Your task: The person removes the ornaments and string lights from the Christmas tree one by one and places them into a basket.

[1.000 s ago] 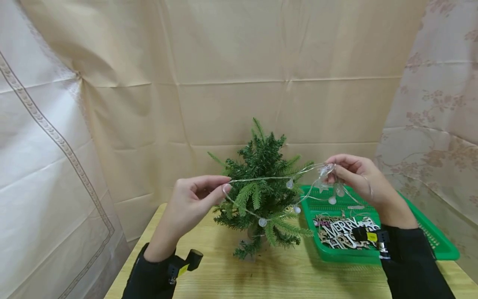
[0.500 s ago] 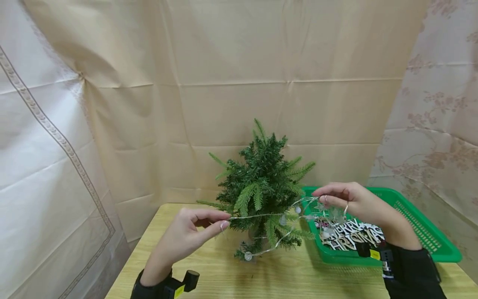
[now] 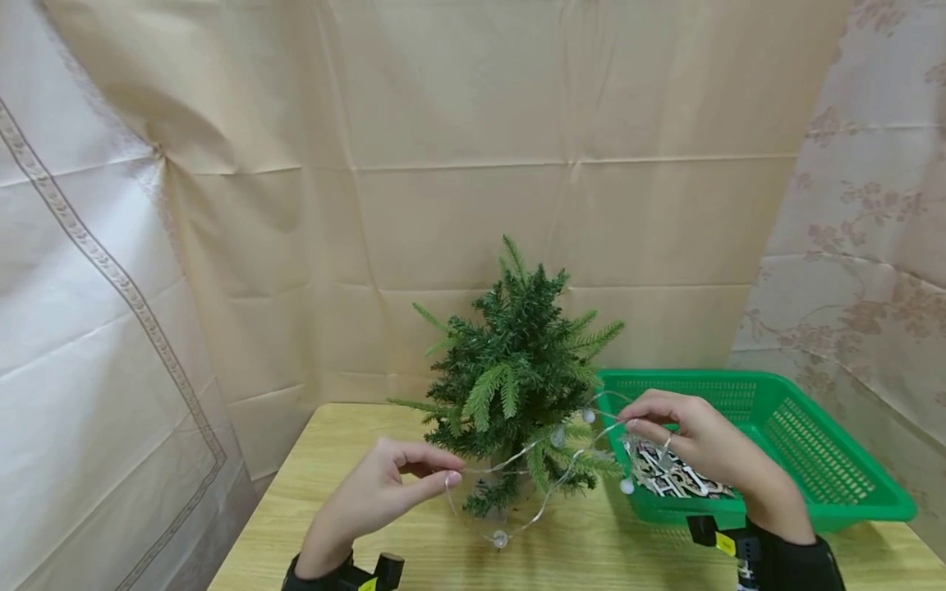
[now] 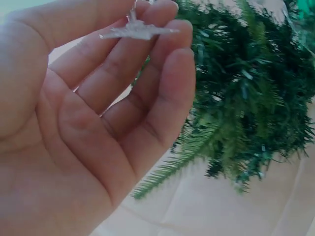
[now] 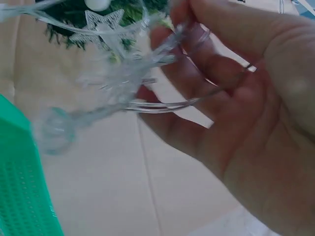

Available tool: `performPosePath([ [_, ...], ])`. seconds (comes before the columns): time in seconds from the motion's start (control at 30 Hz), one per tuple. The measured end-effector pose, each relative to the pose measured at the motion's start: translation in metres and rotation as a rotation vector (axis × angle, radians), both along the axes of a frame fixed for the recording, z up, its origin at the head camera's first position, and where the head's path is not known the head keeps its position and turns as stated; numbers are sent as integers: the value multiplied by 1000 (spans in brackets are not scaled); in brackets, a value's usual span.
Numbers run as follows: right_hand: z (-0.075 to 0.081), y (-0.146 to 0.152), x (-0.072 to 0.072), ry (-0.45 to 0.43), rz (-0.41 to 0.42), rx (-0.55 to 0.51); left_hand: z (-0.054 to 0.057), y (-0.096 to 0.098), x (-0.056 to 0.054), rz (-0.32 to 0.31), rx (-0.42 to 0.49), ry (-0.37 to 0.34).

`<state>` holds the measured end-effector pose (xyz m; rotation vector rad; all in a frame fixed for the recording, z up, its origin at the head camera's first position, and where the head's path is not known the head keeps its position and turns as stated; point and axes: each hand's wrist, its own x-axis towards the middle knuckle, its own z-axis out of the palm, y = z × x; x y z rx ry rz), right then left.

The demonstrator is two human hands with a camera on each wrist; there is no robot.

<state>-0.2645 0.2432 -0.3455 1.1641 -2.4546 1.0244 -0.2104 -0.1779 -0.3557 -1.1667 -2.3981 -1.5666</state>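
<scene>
A string of clear fairy lights (image 3: 500, 539) with ball and star-shaped covers droops between my two hands, in front of the lower branches of a small artificial Christmas tree (image 3: 515, 361). My left hand (image 3: 392, 497) pinches one end of it between thumb and forefinger, left of the trunk. By those fingertips, the left wrist view has a clear flat ornament (image 4: 138, 32). With its fingertips my right hand (image 3: 702, 435) holds the bunched remainder, over the basket's near left part. Strands, a clear star (image 5: 104, 30) and a blurred bulb (image 5: 54, 130) dangle from it in the right wrist view.
A green plastic basket (image 3: 695, 375) stands right of the tree, with cut-out letter decorations (image 3: 676, 478) in it, partly hidden by my right hand. Both stand on a light wooden table (image 3: 343, 427). Beige cloth (image 3: 458, 98) hangs behind, patterned cloth (image 3: 872, 246) at the right.
Both hands have come down, from the tree's mid-height to its lower branches, lowering the string of lights. The hands are slightly closer together, and the string sags more.
</scene>
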Motion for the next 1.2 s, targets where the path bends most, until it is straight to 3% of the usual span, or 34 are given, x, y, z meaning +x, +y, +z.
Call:
performPosePath([
  [0.23,-21,-18,-1,332,-82,-56,-11,7,-10,72,-86,-4],
  [0.4,-24,-29,-3,436,-84,-68,-20,16,-18,117,-139,-68],
  [0.57,-31,-40,-9,461,-74,-54,-30,22,-27,113,-168,-115],
  [0.83,-43,-55,-14,507,-81,-53,-44,18,-41,61,-94,-201],
  [1.2,-48,-61,-17,478,-105,29,-64,22,-58,-8,-41,-282],
])
